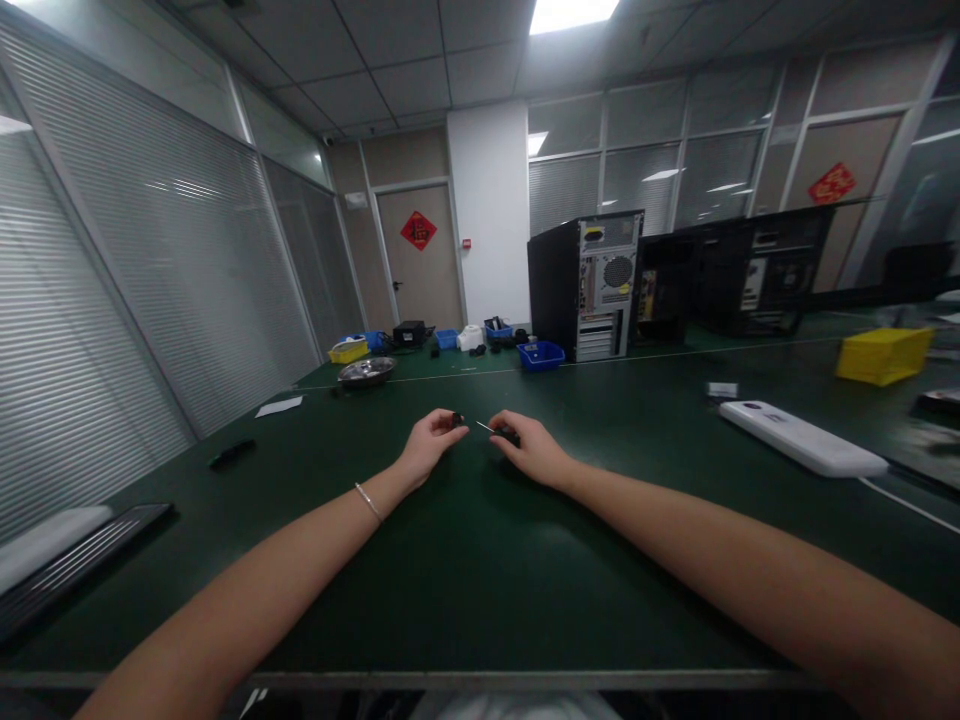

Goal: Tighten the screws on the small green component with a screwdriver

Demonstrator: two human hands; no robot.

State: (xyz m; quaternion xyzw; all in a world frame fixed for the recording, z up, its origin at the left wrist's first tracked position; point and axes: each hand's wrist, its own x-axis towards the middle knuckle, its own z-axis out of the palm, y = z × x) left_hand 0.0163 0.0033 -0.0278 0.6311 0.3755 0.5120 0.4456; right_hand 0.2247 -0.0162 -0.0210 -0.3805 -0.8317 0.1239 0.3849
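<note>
Over the middle of the green table (450,560), my left hand (429,440) pinches a small dark part (458,420) between thumb and fingers; its exact kind is too small to make out. My right hand (534,450) is closed around the dark handle of a screwdriver (508,436). Its thin metal shaft points left toward the dark part, and a short gap separates the two. A thin bracelet (367,502) circles my left wrist.
Black computer towers (555,285) stand at the back right. A blue tray (540,355) and a metal dish (367,371) lie beyond my hands. At right are a white device (802,438) with a cable and a yellow bin (883,356); at left, a black pen-like object (232,453) and a keyboard-like object (90,565).
</note>
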